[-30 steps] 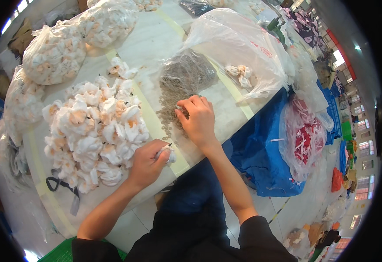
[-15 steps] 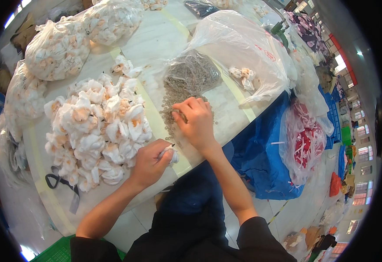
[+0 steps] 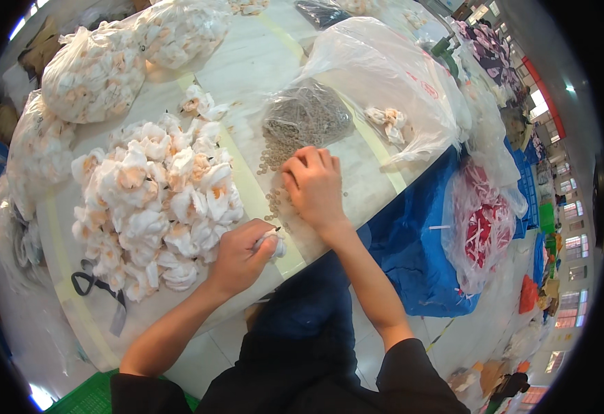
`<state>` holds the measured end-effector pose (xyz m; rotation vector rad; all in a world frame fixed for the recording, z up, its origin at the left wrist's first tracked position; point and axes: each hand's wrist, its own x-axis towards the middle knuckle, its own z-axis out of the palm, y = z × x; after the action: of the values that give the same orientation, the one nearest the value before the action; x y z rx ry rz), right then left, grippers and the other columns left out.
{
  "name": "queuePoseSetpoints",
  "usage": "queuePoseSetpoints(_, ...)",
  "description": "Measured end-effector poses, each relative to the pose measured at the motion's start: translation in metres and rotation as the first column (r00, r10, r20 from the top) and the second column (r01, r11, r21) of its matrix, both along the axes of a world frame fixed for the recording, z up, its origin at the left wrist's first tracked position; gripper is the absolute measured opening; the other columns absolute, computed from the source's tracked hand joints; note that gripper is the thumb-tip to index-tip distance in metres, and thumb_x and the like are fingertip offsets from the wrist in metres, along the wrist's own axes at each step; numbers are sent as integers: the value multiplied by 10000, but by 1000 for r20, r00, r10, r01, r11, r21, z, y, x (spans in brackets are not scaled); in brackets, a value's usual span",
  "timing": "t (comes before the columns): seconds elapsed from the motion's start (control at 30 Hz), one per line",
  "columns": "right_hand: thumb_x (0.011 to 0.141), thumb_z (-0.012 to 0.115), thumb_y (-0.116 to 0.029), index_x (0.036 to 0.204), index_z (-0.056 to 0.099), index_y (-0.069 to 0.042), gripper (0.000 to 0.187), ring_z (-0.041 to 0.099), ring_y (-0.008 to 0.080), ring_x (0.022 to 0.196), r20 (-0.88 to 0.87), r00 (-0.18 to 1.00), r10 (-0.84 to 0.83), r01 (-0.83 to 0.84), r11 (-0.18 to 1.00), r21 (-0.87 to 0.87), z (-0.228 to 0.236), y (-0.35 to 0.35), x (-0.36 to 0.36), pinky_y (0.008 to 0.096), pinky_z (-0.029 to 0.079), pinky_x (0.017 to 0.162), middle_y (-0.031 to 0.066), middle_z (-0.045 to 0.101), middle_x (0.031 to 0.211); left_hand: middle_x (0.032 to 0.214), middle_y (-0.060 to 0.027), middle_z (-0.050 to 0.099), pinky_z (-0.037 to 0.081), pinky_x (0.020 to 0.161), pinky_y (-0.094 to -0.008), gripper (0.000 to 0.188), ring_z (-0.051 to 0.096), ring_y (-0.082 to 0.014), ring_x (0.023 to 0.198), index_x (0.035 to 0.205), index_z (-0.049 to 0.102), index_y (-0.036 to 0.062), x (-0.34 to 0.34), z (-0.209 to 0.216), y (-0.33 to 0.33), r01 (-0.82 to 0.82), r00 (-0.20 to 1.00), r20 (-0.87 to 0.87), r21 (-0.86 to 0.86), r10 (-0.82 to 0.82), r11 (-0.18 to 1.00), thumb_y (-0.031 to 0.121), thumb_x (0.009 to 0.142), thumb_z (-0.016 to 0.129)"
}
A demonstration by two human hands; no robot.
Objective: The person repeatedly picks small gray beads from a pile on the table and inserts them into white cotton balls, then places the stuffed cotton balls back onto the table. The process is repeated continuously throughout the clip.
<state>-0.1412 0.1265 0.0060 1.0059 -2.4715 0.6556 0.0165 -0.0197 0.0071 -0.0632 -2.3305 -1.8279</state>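
Note:
My left hand is closed round a white fabric flower, whose dark stem tip points up past the thumb. Just left of it spreads a large heap of white and peach fabric flowers. Over the near end of a spill of small grey-brown beads, my right hand reaches down with curled fingers. Its fingertips are mostly hidden under the hand, so anything pinched there does not show. The beads run out from a clear plastic bag full of more of them.
Bags of fabric flowers stand along the table's far left. A large clear bag with a few flowers lies at the right. Black scissors handles rest near the left edge. Blue sheeting hangs beyond the table's right edge.
My right hand has moved slightly right on the table, and fewer beads show beside its fingers. My left hand keeps its hold on the fabric flower.

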Motion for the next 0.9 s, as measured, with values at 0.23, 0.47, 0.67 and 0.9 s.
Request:
queuePoseSetpoints(0.23, 864, 778, -143, 946, 733, -107, 100, 603, 272, 1012, 6, 996, -90, 90, 995, -46, 1, 27, -5, 436, 457, 872, 35, 637, 1042, 900, -141, 698, 516, 706, -351, 201, 655, -261, 751, 1032, 709, -25, 1, 0, 0, -13, 1000, 21, -11, 13, 1000, 156, 994, 630)
queuePoseSetpoints(0.47, 866, 827, -410, 1261, 719, -102, 513, 639, 321, 1089, 103, 976, -191, 190, 982, 24, 19, 46, 9, 447, 531, 930, 124, 621, 1214, 905, -141, 701, 517, 713, -345, 210, 660, -250, 760, 1039, 712, -25, 2, 0, -1, -12, 998, 59, 13, 11, 1000, 166, 998, 636)
queuePoseSetpoints(0.67, 833, 839, -473, 1243, 734, -136, 541, 654, 313, 976, 16, 997, -72, 71, 996, 46, -4, 37, 19, 436, 568, 784, 106, 597, 1140, 909, -144, 704, 522, 726, -344, 219, 662, -246, 766, 1025, 710, -25, 1, -3, 1, -20, 999, 46, -9, 20, 1000, 179, 1007, 632)
queuePoseSetpoints(0.9, 963, 757, -280, 1062, 700, -111, 204, 701, 313, 746, 127, 992, -16, 9, 998, 58, -6, 24, 9, 433, 553, 608, 83, 637, 955, 901, -145, 698, 520, 726, -354, 222, 659, -253, 769, 1013, 704, -25, 0, -1, 0, -7, 997, 74, -26, 9, 1000, 184, 1009, 629)
